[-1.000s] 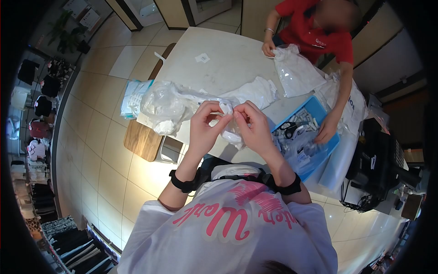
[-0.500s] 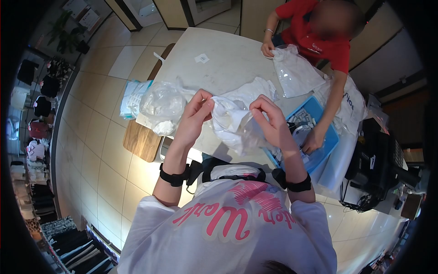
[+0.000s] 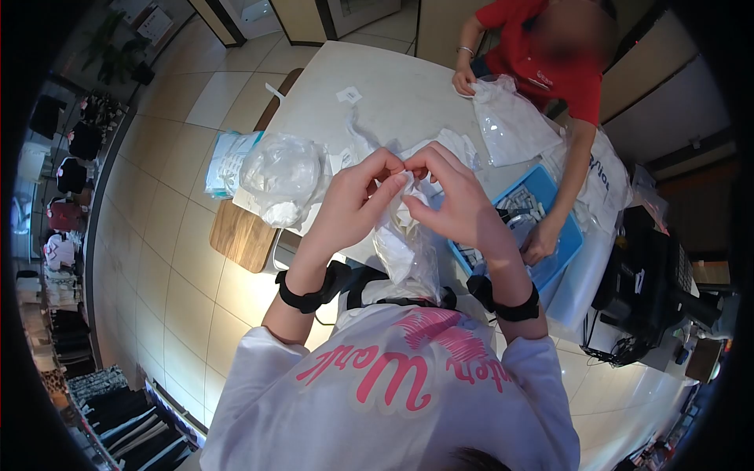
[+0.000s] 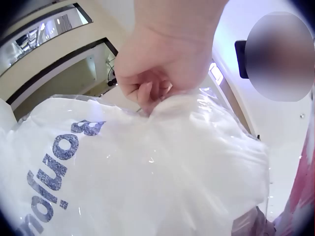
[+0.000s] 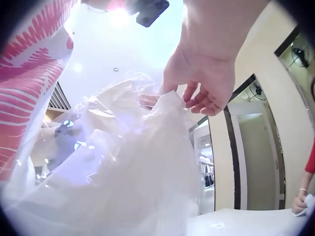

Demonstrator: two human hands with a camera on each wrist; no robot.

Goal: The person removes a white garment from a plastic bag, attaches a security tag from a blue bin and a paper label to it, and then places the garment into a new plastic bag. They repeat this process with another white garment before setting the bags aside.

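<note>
Fingers apparently pinch bagged garment

Left forearm and right forearm angled inward, left hand and right hand raised, fingertips close together, left fingers curled and pinching, right thumb pinching, right fingers bent

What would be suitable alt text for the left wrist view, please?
The left hand grips the top of a clear plastic bag containing white fabric. Blue lettering starting "Bonjou" slants down the left side. A person's blurred head appears upper right.
</note>
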